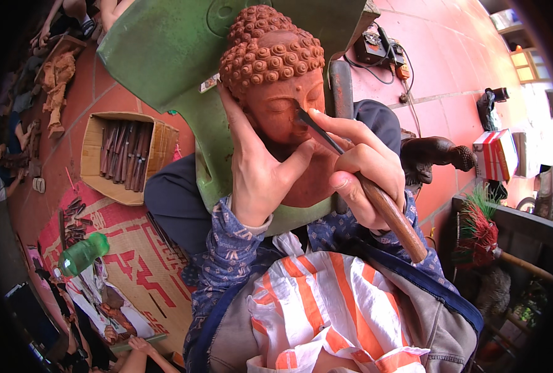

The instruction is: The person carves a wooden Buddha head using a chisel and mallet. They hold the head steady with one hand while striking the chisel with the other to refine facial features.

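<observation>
A reddish-brown carved wooden Buddha bust (281, 93), with curled hair knobs, leans upright on a green plastic chair (164, 56) in front of me. My left hand (258, 171) grips the bust's side, fingers along the cheek and thumb by the chin. In my right hand (370, 171) is a carving chisel (391, 217) with a long brown wooden handle. Its dark blade slants up to the face beside the nose, and the tip touches or nearly touches the wood there. Part of the mouth and chin is hidden behind the blade and my hands.
At left, a cardboard box (164, 146) holds several wooden-handled tools. Past it lie a green bottle (85, 253) and a red-patterned mat (155, 248). A corded electrical box (376, 50) sits at upper right, near a dark carved figure (435, 158). Other people work at far left.
</observation>
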`<state>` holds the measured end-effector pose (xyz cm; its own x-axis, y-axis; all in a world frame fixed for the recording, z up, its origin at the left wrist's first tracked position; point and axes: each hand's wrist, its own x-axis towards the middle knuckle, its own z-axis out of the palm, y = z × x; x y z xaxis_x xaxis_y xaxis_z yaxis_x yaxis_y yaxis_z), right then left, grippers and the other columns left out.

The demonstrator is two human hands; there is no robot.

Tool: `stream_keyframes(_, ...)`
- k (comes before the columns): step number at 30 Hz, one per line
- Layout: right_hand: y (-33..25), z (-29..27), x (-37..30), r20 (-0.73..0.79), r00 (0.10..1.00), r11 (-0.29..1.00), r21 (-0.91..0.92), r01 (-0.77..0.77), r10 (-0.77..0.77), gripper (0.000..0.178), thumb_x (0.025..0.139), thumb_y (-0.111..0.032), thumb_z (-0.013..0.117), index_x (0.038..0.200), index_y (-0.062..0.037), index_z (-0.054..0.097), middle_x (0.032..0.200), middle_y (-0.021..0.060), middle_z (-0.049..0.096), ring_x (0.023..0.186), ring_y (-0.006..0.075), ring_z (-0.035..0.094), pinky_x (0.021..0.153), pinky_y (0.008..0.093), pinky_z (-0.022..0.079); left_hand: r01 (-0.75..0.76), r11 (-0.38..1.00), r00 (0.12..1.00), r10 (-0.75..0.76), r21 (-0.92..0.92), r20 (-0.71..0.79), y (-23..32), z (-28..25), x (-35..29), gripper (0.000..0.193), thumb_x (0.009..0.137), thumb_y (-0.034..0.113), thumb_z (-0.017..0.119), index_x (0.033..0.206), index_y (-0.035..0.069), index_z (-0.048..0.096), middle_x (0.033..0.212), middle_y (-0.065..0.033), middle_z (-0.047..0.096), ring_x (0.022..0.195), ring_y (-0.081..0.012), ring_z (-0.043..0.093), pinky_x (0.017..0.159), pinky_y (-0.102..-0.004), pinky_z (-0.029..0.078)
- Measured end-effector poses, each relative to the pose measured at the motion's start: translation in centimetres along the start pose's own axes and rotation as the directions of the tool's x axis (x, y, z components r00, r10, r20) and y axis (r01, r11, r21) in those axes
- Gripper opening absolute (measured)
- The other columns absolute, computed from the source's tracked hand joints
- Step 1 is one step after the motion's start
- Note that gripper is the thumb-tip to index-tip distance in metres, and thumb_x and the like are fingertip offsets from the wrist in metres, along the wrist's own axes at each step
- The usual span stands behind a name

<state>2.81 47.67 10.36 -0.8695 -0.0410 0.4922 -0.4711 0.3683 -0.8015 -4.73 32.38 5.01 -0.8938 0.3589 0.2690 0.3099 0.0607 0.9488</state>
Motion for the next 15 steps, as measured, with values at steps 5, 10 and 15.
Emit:
stream_keyframes(5, 0.7, -1.5, 0.3, 0.127, 0.991, 0.997, 0.069, 0.029, -0.037, 0.023, 0.085, -0.015, 0.068, 0.075, 0.0021, 0.056, 0.120, 0.0307, 0.057, 0.096, 0.0346, 0.065, 0.087, 0.0375, 0.049, -0.026, 1.000, 1.000, 0.026, -0.008, -0.014, -0.3, 0.2, 0.0, 0.118, 0.073, 0.022, 0.079, 0.147, -0.007, -0.007, 0.144, -0.0352, 0.025, 0.135, -0.0417, 0.034, 0.110, -0.0415, 0.032)
stream_keyframes(10, 0.4, -0.5, -0.8, 0.085, 0.994, 0.993, 0.094, 0.065, -0.073, 0.025, 0.086, -0.014, 0.068, 0.075, 0.0040, 0.055, 0.122, 0.0341, 0.052, 0.115, 0.0408, 0.057, 0.101, 0.0435, 0.042, -0.023, 0.999, 0.999, 0.022, -0.038, -0.025, -0.3, 0.2, 0.1, 0.119, 0.072, 0.023, 0.080, 0.147, -0.008, -0.007, 0.143, -0.0357, 0.026, 0.134, -0.0423, 0.035, 0.109, -0.0412, 0.033)
stream_keyframes(15, 0.2, 1.9, -2.0, -0.093, 0.995, 0.997, 0.067, 0.034, -0.028, 0.025, 0.087, -0.012, 0.068, 0.076, 0.0064, 0.055, 0.127, 0.0359, 0.045, 0.119, 0.0449, 0.054, 0.103, 0.0450, 0.040, -0.017, 1.000, 1.000, 0.016, -0.022, -0.024, -0.3, 0.2, 0.0, 0.119, 0.072, 0.023, 0.081, 0.147, -0.008, -0.007, 0.143, -0.0362, 0.026, 0.134, -0.0425, 0.034, 0.109, -0.0416, 0.033)
